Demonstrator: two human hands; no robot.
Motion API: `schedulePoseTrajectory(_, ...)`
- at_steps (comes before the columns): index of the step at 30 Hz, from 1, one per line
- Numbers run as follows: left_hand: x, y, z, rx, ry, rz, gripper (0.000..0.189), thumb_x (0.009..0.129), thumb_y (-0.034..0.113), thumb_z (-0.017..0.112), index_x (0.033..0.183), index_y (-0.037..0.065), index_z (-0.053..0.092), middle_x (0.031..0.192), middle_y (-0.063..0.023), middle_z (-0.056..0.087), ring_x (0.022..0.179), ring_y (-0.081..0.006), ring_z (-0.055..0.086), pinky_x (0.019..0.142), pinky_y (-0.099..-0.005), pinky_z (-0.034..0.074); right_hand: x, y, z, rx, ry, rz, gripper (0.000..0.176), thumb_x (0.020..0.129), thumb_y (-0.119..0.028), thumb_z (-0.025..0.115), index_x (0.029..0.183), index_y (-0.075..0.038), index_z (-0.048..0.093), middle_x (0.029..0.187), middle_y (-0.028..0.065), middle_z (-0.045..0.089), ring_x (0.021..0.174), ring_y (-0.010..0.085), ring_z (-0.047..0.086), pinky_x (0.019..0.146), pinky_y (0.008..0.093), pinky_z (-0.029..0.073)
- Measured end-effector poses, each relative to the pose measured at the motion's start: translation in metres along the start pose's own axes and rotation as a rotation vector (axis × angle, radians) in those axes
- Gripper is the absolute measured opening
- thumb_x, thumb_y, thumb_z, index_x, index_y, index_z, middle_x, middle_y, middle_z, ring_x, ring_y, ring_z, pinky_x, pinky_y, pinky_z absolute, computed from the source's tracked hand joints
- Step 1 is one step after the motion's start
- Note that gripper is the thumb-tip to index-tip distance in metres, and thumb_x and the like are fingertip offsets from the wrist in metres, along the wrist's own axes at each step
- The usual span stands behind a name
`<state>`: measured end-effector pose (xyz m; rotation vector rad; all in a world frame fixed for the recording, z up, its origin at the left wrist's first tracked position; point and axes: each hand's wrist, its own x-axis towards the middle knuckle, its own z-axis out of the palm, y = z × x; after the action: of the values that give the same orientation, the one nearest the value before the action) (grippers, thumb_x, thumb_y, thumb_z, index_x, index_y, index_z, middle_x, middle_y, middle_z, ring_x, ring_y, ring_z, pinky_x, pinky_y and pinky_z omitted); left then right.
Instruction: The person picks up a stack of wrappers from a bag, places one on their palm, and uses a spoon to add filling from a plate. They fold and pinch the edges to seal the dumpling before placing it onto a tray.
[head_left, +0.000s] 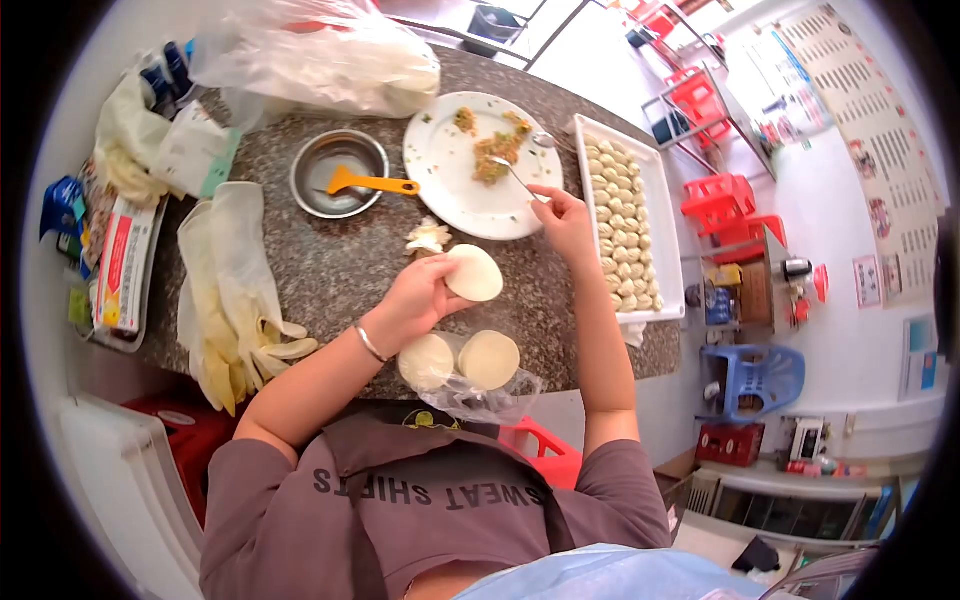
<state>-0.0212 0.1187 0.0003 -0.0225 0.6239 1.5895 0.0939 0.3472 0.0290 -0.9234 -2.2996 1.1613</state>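
A round dumpling wrapper (476,274) rests on the fingers of my left hand (415,295), held above the counter. My right hand (565,218) grips the handle of a metal spoon (519,182), whose bowl is in the chopped filling (497,155) on a large white plate (450,205). A second spoon (543,140) lies at the plate's right rim. Two stacks of wrappers, the left stack (427,361) and the right stack (489,360), sit on clear plastic near my body. A crumpled pale piece of dough or paper (428,236) lies by the plate.
On the right stands a white tray (670,250) with rows of filled dumplings (620,215). A metal bowl (312,195) holds a yellow-handled tool (372,183). Rubber gloves (225,290) lie left, and a plastic bag (320,65) is at the back. A blue chair (765,380) stands beyond.
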Motion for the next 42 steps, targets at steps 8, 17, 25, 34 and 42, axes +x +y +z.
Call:
schedulePoseTrajectory(8, -0.001, 0.0, -0.001, 0.035, -0.029, 0.028, 0.03, 0.1, 0.013, 0.041, 0.122, -0.007, 0.047, 0.124, -0.0194, 0.056, 0.113, -0.0296, 0.06, 0.095, -0.0441, 0.053, -0.03, -0.008, 0.005, -0.155, 0.088, -0.072, 0.028, 0.088, -0.008, 0.062, 0.116, -0.011, 0.067, 0.062, -0.0048, 0.042, 0.057, 0.0041, 0.039, 0.052, 0.0222, 0.034)
schedulePoseTrajectory(17, -0.003, -0.002, 0.001, 0.032, -0.039, -0.002, 0.032, 0.1, 0.013, 0.041, 0.125, -0.006, 0.047, 0.124, -0.0182, 0.057, 0.113, -0.0285, 0.06, 0.095, -0.0433, 0.052, -0.033, -0.023, -0.015, -0.633, 0.103, -0.396, 0.025, 0.086, -0.019, 0.066, 0.11, -0.012, 0.069, 0.101, 0.0098, 0.062, 0.082, 0.0251, 0.065, 0.076, 0.0368, 0.052)
schedulePoseTrajectory(25, -0.004, -0.011, 0.004, 0.012, -0.074, -0.08, 0.033, 0.1, 0.014, 0.041, 0.126, -0.006, 0.047, 0.124, -0.0183, 0.058, 0.112, -0.0293, 0.061, 0.095, -0.0423, 0.052, 0.104, 0.075, -0.167, -0.856, 0.435, -0.332, 0.015, 0.08, -0.011, 0.068, 0.094, -0.009, 0.073, 0.089, 0.0111, 0.066, 0.084, 0.027, 0.064, 0.077, 0.0378, 0.051)
schedulePoseTrajectory(34, -0.006, -0.005, 0.007, -0.018, -0.051, -0.093, 0.034, 0.1, 0.014, 0.04, 0.127, -0.006, 0.046, 0.125, -0.0189, 0.057, 0.113, -0.0288, 0.06, 0.096, -0.0418, 0.052, 0.161, 0.105, -0.181, -1.061, 0.265, -0.219, 0.017, 0.073, -0.011, 0.069, 0.09, -0.013, 0.075, 0.088, 0.0076, 0.067, 0.088, 0.0262, 0.064, 0.081, 0.0384, 0.051)
schedulePoseTrajectory(42, -0.005, -0.005, 0.003, -0.027, -0.086, -0.1, 0.033, 0.1, 0.014, 0.042, 0.127, -0.005, 0.046, 0.124, -0.0185, 0.058, 0.113, -0.0288, 0.06, 0.095, -0.0413, 0.053, 0.172, 0.107, -0.18, -1.211, 0.157, -0.221, 0.015, 0.074, -0.013, 0.065, 0.084, -0.017, 0.075, 0.085, 0.005, 0.065, 0.09, 0.0257, 0.064, 0.08, 0.0391, 0.051)
